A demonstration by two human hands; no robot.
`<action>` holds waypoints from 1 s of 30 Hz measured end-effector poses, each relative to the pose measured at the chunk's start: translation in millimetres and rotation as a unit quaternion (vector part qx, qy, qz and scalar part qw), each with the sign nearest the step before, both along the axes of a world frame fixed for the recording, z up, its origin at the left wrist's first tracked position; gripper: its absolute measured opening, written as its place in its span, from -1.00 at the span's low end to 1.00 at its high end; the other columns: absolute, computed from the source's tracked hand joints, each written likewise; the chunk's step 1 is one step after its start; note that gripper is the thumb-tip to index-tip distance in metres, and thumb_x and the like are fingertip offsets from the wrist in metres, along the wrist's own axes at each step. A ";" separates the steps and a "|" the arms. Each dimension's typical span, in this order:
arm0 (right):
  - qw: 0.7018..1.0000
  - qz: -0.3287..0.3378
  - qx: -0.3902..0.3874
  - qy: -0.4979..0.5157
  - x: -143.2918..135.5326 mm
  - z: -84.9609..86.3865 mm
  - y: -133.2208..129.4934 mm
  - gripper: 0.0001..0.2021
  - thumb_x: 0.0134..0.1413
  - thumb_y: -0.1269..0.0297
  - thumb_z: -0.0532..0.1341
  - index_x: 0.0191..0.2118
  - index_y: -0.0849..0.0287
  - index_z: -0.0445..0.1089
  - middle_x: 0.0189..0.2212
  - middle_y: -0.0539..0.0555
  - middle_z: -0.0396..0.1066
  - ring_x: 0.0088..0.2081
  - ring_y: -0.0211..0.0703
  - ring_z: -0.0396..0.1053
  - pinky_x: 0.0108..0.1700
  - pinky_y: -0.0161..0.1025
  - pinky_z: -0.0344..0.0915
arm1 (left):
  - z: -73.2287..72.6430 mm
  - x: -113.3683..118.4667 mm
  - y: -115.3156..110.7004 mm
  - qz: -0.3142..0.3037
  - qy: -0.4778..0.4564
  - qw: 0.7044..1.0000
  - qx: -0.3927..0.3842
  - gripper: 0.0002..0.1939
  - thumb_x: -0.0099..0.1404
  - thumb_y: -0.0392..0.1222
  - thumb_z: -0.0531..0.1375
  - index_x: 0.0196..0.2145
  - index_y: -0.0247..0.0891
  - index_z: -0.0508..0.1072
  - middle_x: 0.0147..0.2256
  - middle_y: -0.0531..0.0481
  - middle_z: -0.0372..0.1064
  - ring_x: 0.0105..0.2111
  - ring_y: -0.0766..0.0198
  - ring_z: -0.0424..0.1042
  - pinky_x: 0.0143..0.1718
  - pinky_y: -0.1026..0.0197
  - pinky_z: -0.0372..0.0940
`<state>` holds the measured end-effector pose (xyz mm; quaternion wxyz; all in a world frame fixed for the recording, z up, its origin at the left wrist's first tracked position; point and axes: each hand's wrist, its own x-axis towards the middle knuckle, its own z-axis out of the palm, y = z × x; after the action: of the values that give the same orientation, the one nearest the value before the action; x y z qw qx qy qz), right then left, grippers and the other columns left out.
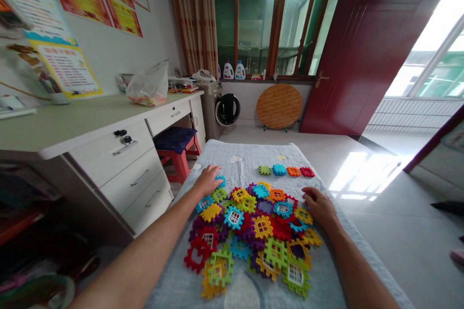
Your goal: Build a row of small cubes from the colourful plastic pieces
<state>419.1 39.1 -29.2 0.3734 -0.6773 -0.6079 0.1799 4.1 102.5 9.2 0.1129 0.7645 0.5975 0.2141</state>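
From my remote seat, the largest thing I work over is the cloth-covered bench (250, 154), pale blue-grey, stretching from near to far. Across much of its near part spreads a heap of flat, notched plastic squares (255, 228) in red, yellow, green, blue, orange and purple, many overlapping, some with window grids. Beyond the heap, far right, a row of four runs left to right: a lime-green piece (264, 170), a sky-blue piece (279, 170), an orange piece (293, 172) and a red piece (307, 172).

My right hand (319, 205) is beside the heap's right edge, fingers loosely bent, with nothing visible in its grasp. My left hand (208, 181) reaches to the heap's far left corner, its fingers at a small blue notched piece (220, 182); I cannot tell whether they pinch it or merely touch it.

Overlapping teeth could snag, so I judge it best to grip a piece by opposite edges and lift straight up, never dragging. The cloth may ruck under sliding pieces, so I would set each down flat, clear of the row.
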 end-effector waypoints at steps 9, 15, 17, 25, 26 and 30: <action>1.000 -0.006 -0.022 -0.011 -1.1 3.1 0.6 -0.62 -0.10 0.11 0.06 -0.19 0.17 0.41 -0.39 0.07 0.47 -0.36 -0.13 0.40 -0.27 -0.22 0.27 | 28.5 -42.4 -64.8 -0.069 0.007 0.992 -0.102 -0.62 0.07 -0.05 0.17 -0.17 -0.26 0.44 -0.18 -0.05 0.40 -0.22 0.18 0.38 -0.17 0.21 0.28; 1.000 -0.009 -0.015 -0.025 -1.6 2.9 0.8 -0.63 -0.12 0.12 0.07 -0.21 0.17 0.42 -0.42 0.07 0.46 -0.36 -0.12 0.39 -0.27 -0.21 0.26 | 27.0 -46.8 -86.2 -0.099 0.059 0.984 -0.135 -0.57 -0.03 -0.14 0.19 -0.16 -0.31 0.45 -0.24 -0.07 0.40 -0.28 0.20 0.38 -0.25 0.26 0.26; 1.000 -0.010 -0.012 -0.022 -1.9 3.0 0.0 -0.62 -0.12 0.12 0.06 -0.21 0.17 0.42 -0.41 0.07 0.47 -0.35 -0.11 0.39 -0.25 -0.21 0.27 | 28.3 -43.6 -87.4 -0.099 0.074 0.985 -0.121 -0.60 -0.04 -0.18 0.17 -0.19 -0.30 0.47 -0.26 -0.06 0.41 -0.29 0.21 0.38 -0.26 0.28 0.24; 1.000 -0.008 -0.016 -0.013 -2.1 3.2 0.0 -0.62 -0.13 0.11 0.06 -0.20 0.17 0.41 -0.34 0.11 0.48 -0.30 -0.09 0.42 -0.21 -0.20 0.28 | 32.3 -54.7 -79.9 -0.063 -0.014 0.993 -0.098 -0.63 0.14 -0.22 0.02 -0.12 -0.22 0.45 -0.25 0.03 0.50 -0.28 0.25 0.44 -0.22 0.31 0.24; 1.000 -0.010 -0.016 -0.015 -2.0 3.1 0.1 -0.61 -0.13 0.11 0.06 -0.20 0.17 0.41 -0.35 0.10 0.48 -0.30 -0.09 0.42 -0.21 -0.20 0.29 | 29.4 -57.2 -76.5 -0.055 -0.021 0.994 -0.091 -0.63 0.17 -0.21 0.01 -0.09 -0.22 0.44 -0.22 0.03 0.49 -0.25 0.24 0.44 -0.20 0.30 0.25; 1.000 -0.015 -0.015 -0.020 -1.8 3.2 -0.1 -0.61 -0.14 0.09 0.06 -0.21 0.18 0.41 -0.35 0.11 0.48 -0.32 -0.09 0.42 -0.23 -0.20 0.30 | 12.8 -62.1 -62.5 -0.005 0.014 0.999 -0.047 -0.61 0.18 -0.30 -0.02 -0.06 -0.25 0.40 -0.12 -0.05 0.45 -0.12 0.21 0.41 -0.06 0.23 0.24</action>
<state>417.3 39.0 -26.1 0.3534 -0.6952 -0.6024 0.1701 -58.1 40.0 22.0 0.1408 0.7641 0.6049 0.1745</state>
